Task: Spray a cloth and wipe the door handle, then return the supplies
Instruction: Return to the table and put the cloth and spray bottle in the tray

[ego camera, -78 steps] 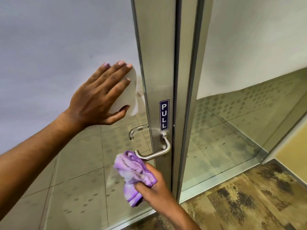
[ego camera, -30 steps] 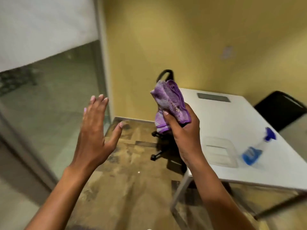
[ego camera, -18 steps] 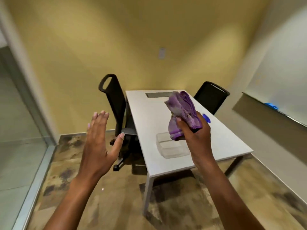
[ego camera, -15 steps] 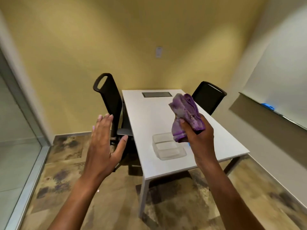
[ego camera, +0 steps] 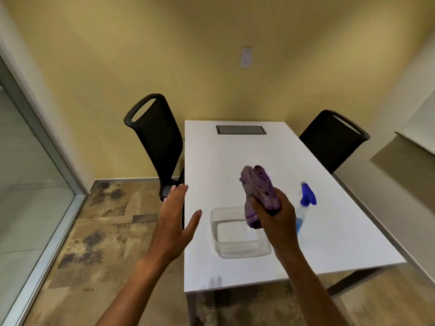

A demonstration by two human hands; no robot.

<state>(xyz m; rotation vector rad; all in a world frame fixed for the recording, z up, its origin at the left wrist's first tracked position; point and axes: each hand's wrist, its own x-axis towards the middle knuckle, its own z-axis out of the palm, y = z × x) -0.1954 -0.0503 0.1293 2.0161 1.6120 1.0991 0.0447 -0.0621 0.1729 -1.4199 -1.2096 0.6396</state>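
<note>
- Currently facing the white surface [ego camera: 235, 161]; the door handle is out of view, so I cannot confirm from here that it was wiped.
- Right hand [ego camera: 275, 217]: grip closed on the bunched purple cloth [ego camera: 257, 191], held in the air above the surface.
- Left hand [ego camera: 175, 222]: grip open, fingers spread, holding nothing; it hovers at the surface's 9 o'clock edge.
- Clear plastic container [ego camera: 237, 234] sits on the surface, appears empty; it lies at 7 o'clock from the cloth, directly beneath the right hand.
- Spray bottle [ego camera: 304, 203] with a blue trigger head stands on the surface at 3 o'clock of the right hand, so I judge it already returned.
- Judgement: late stage, return step in hand. Left to do: put the cloth down, probably into the container.
- Black chairs [ego camera: 155, 140] flank the surface.
</note>
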